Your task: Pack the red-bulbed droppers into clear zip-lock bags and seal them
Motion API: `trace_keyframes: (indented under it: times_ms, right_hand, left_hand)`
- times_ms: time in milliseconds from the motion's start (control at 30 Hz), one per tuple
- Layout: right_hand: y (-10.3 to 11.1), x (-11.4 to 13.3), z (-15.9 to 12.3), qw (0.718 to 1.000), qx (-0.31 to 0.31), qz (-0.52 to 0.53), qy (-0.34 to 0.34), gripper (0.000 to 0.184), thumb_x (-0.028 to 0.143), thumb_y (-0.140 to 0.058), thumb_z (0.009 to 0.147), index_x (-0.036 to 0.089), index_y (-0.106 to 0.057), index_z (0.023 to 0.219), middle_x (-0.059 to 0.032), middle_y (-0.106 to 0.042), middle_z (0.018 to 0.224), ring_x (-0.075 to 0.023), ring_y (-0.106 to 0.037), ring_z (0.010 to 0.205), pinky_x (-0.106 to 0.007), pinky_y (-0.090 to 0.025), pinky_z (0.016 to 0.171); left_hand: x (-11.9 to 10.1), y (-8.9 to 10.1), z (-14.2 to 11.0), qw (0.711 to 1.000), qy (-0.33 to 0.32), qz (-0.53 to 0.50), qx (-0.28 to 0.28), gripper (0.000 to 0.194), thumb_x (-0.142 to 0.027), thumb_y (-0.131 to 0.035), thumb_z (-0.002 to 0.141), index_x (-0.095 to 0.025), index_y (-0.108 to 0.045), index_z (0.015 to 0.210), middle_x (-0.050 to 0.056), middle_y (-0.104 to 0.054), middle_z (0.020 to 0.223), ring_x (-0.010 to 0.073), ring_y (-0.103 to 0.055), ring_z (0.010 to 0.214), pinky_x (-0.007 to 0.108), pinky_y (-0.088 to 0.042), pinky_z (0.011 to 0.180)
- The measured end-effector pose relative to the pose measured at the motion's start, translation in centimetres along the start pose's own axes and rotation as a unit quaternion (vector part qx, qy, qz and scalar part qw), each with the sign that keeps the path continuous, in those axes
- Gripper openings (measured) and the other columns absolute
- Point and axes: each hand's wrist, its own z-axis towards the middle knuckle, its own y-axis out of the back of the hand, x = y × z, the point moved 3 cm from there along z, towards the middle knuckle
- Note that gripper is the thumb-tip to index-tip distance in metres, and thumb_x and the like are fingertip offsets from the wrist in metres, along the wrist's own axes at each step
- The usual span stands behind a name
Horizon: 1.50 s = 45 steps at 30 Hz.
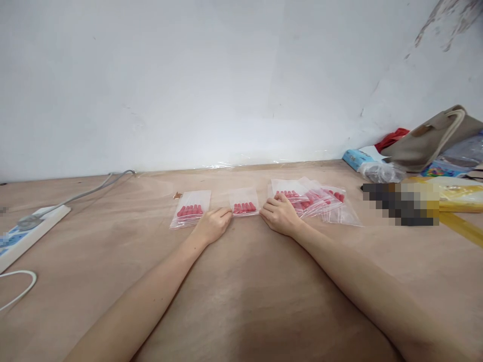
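A small clear plastic bag [243,196] lies flat between my hands, with several red pieces [244,207] lined up near its lower edge. My left hand [214,224] has its fingers closed at the bag's lower left corner. At the lower right corner, my right hand [279,216] pinches the bag's edge with curled fingers. To the left is a stack of similar bags [196,198] with red pieces inside. More such bags [320,206] overlap in a spread pile beside my right hand, partly hidden by it.
A white power strip [41,229] with a grey cable [94,190] is on the left. At the right are a grey-brown bag [418,143], a blue packet [354,159], crumpled clear plastic [383,172] and yellow packaging [458,196]. A white wall [226,85] stands behind the wooden table [113,241].
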Motion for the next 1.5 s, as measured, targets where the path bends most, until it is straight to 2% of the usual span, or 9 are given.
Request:
trace_keyframes:
  times_ms: [167,300,500,667,833,1033,1300,1500]
  right_hand:
    - [0.2,0.4,0.4,1.000,-0.019,0.009,-0.012,0.025,0.017,-0.043,0.085,0.016,-0.058,0.064,-0.0027,-0.055,0.062,-0.0134,-0.041,0.070,-0.032,-0.023,0.070]
    - [-0.7,2.5,2.3,0.999,-0.042,0.023,0.007,0.019,0.019,-0.044,0.085,0.018,-0.060,0.075,-0.0025,-0.058,0.071,-0.0135,-0.041,0.073,-0.031,-0.024,0.070]
    - [-2.1,4.8,5.0,0.997,-0.077,0.019,0.025,0.024,0.013,-0.046,0.082,0.016,-0.054,0.060,-0.0009,-0.054,0.063,-0.0125,-0.038,0.068,-0.031,-0.023,0.067]
    - [-1.8,4.5,5.0,0.996,-0.076,0.027,0.042,0.025,0.012,-0.044,0.083,0.016,-0.052,0.059,0.0001,-0.052,0.062,-0.0118,-0.038,0.068,-0.031,-0.022,0.067]
    - [-1.1,4.0,4.3,0.994,-0.084,0.000,0.068,0.025,0.010,-0.043,0.084,0.015,-0.052,0.062,-0.0001,-0.051,0.063,-0.0116,-0.038,0.066,-0.031,-0.024,0.069]
    - [-0.8,3.7,3.7,0.994,-0.046,-0.008,0.102,0.026,0.011,-0.038,0.087,0.015,-0.054,0.066,-0.0015,-0.052,0.065,-0.0122,-0.040,0.066,-0.031,-0.025,0.068]
    - [-0.9,3.4,3.2,0.996,-0.020,0.006,0.091,0.028,0.011,-0.034,0.088,0.016,-0.056,0.071,-0.0023,-0.053,0.069,-0.0126,-0.040,0.068,-0.031,-0.025,0.070]
    - [-0.1,2.8,2.6,0.999,0.010,0.002,0.051,0.026,0.013,-0.034,0.089,0.015,-0.056,0.075,-0.0043,-0.054,0.072,-0.0139,-0.041,0.069,-0.031,-0.025,0.071]
  left_hand:
    - [-0.1,0.1,-0.1,1.000,0.013,-0.011,-0.006,0.021,-0.014,-0.040,0.088,-0.015,-0.059,0.081,0.005,-0.065,0.086,0.0150,-0.062,0.075,0.025,-0.049,0.065]
    - [-0.3,0.2,0.0,1.000,0.016,-0.014,-0.007,0.021,-0.017,-0.039,0.089,-0.015,-0.059,0.081,0.004,-0.065,0.083,0.0142,-0.061,0.073,0.024,-0.048,0.063]
    - [-0.2,0.5,-0.2,1.000,0.022,-0.004,-0.009,0.022,-0.016,-0.039,0.089,-0.015,-0.059,0.078,0.004,-0.064,0.079,0.0140,-0.060,0.069,0.025,-0.045,0.059]
    - [-0.1,1.0,-0.1,1.000,0.019,0.006,-0.015,0.019,-0.016,-0.045,0.086,-0.016,-0.060,0.075,0.003,-0.065,0.074,0.0152,-0.059,0.068,0.028,-0.042,0.063]
    - [-0.3,1.1,0.1,1.000,0.007,-0.002,-0.024,0.016,-0.013,-0.047,0.083,-0.017,-0.060,0.075,0.001,-0.066,0.079,0.0139,-0.058,0.069,0.029,-0.040,0.067]
    - [-0.5,1.1,0.0,1.000,-0.004,-0.017,-0.020,0.019,-0.012,-0.045,0.084,-0.017,-0.060,0.075,0.001,-0.067,0.080,0.0130,-0.058,0.070,0.028,-0.041,0.071]
    - [-0.5,1.7,0.0,1.000,0.004,-0.019,-0.021,0.020,-0.014,-0.044,0.085,-0.018,-0.061,0.076,0.002,-0.067,0.080,0.0134,-0.059,0.069,0.028,-0.042,0.069]
    - [-0.6,1.7,-0.1,0.999,0.005,-0.030,-0.022,0.019,-0.014,-0.045,0.085,-0.019,-0.060,0.075,0.001,-0.067,0.080,0.0132,-0.058,0.069,0.029,-0.042,0.070]
